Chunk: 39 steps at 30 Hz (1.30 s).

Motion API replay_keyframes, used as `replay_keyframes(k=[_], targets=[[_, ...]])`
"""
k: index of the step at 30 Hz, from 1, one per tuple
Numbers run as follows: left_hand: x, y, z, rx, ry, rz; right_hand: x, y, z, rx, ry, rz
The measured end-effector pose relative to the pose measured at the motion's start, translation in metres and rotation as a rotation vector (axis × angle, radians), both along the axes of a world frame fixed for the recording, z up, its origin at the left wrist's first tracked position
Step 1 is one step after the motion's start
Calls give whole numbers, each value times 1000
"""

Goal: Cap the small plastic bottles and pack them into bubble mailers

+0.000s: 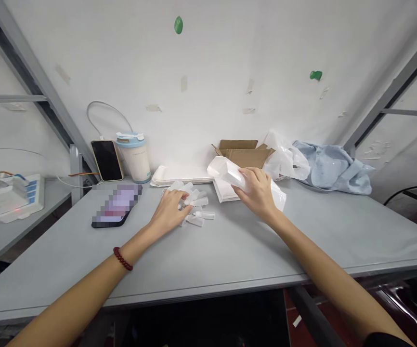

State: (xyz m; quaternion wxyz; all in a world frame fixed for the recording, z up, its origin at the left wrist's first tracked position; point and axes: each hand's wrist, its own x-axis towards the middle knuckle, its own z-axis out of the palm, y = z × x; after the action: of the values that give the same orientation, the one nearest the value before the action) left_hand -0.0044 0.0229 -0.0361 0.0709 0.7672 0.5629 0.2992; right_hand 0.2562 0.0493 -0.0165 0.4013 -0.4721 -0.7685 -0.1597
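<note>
My left hand (172, 208) rests on a pile of small clear plastic bottles (196, 221), its thumb and forefinger apart and some of the bottles hidden beneath it. The bottles lie loose on the grey table. Wrapped around a white folded box-like packet (226, 172), my right hand (257, 193) keeps it tilted above the table, with one end facing up and left. I cannot tell if that packet is paper or plastic. Under and behind the right hand lie flat white packets (225, 192), partly covered.
Left of the bottles lie a phone (116, 206), a second phone (106, 160) leaning upright, and a blue-lidded cup (135, 156). A stack of white packets (183, 176), a cardboard box (246, 155), a white plastic bag (284, 156) and blue cloth (333, 166) line the wall.
</note>
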Motion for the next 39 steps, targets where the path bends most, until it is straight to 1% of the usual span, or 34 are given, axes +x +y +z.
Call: replay_keyframes(k=[4,10,13,16,18,19,22,24,26,30,33,37,39], targets=[[3,-2,-3,-23,4,23,-6,-3,-3,-17,-60,35],[2,-2,3,-89,-33,108,-10,-3,-8,-63,-125,83],[2,-3,8,-62,-134,141,-9,-1,-8,-67,-131,86],[3,-6,17,37,-297,143,-9,-1,-9,-70,-133,84],[3,-10,23,92,-368,119,-9,-1,-9,-83,-145,90],[3,-12,25,111,-374,102,-9,-2,-9,-93,-158,97],[4,-16,29,199,-306,13,-11,-3,-10,-112,-194,128],[4,-16,27,269,-268,-71,-13,-5,-11,-109,-208,164],[5,-16,24,303,-257,-143,-15,-7,-12,-94,-218,213],[7,-14,18,348,-232,-239,-22,-11,-15,-45,-239,305],[10,-15,14,394,-227,-308,-26,-15,-17,-18,-249,346],[15,-18,13,390,-198,-378,-30,-18,-18,4,-260,377],[15,-19,15,406,-215,-362,-30,-19,-18,10,-259,378]])
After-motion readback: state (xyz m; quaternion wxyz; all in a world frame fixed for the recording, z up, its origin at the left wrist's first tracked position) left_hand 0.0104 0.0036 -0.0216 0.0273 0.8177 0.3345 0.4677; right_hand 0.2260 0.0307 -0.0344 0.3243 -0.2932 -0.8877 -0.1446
